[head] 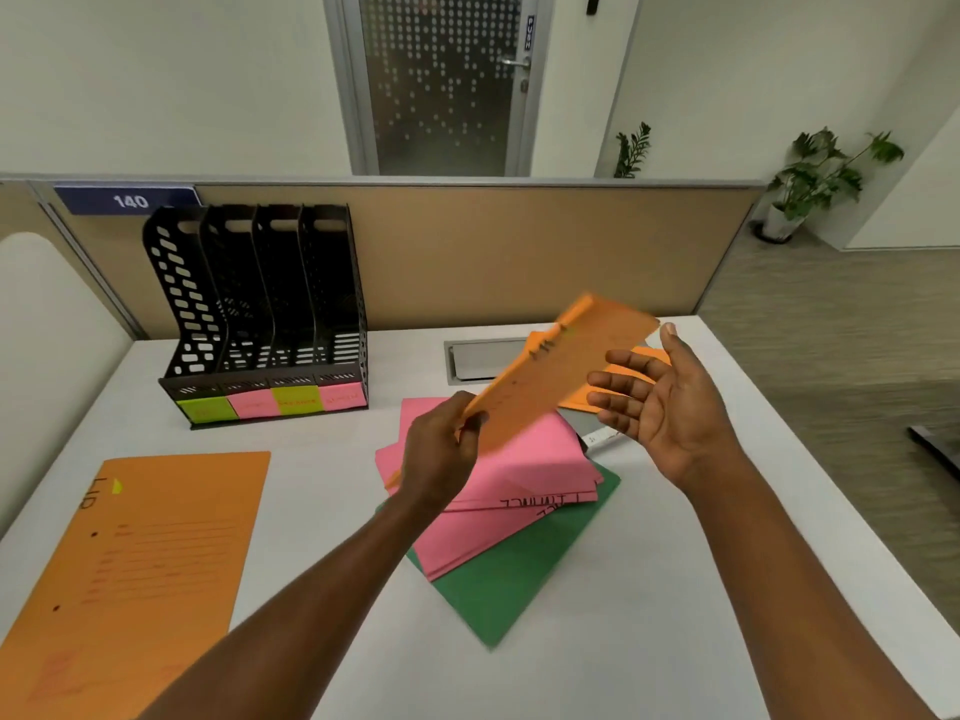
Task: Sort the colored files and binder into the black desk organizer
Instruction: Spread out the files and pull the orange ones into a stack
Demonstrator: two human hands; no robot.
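Note:
My left hand [441,449] grips the near corner of an orange file [561,366], which tilts up in the air above the pile. My right hand [660,397] is spread open beside the file's right edge, holding nothing. Under them lies a pile of pink files [498,491] on a green file [524,584], with another orange file [576,400] and a grey binder edge [584,423] peeking out behind. A separate orange file [145,569] lies flat at the near left. The black desk organizer [260,309] stands at the back left, its slots holding nothing, with green and pink labels on its front.
The white desk [649,615] ends at a tan partition [519,252] at the back. A metal cable hatch [483,358] is set into the desk behind the pile. A white chair back [47,324] stands at the far left. Potted plants and a door stand beyond.

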